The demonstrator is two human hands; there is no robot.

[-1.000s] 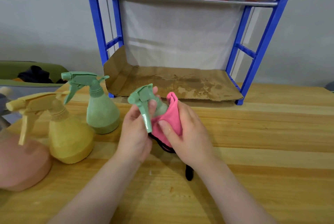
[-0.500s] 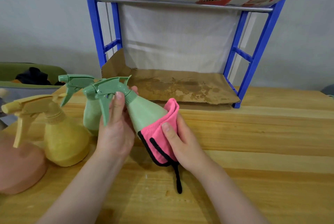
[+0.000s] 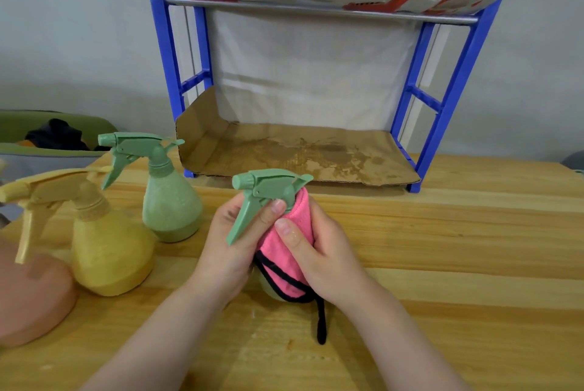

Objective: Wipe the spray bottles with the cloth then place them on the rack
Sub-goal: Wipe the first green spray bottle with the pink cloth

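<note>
Item: green spray bottle [image 3: 268, 188], upright, held over the middle of the desk [image 3: 458, 248], just in front of the rack. Trigger head faces left; the body is mostly wrapped in cloth, with a sliver of the base showing below.

Item: pink cloth [image 3: 284, 261], black-edged, wound round the bottle's body; a black loop hangs from its lower corner toward the desk top.

Left hand [image 3: 230, 248]: grasps the bottle at the neck, thumb curled over the neck just under the trigger head.

Right hand [image 3: 325, 251]: clasps the cloth against the bottle's right side, thumb pressed flat on the pink fabric.

Item: second green spray bottle [image 3: 170, 201], standing on the desk toward its left edge, near the rack's front left leg.

Item: yellow spray bottle [image 3: 107, 245], standing just in front of and left of the second green one.

Item: pink bottle [image 3: 28, 299], partly cut off at the desk's left edge, touching or just beside the yellow one; cannot tell which.

Item: blue rack [image 3: 455, 81], at the desk's far edge; stained cardboard [image 3: 300, 153] lines its lower shelf, more cardboard on the upper.
</note>
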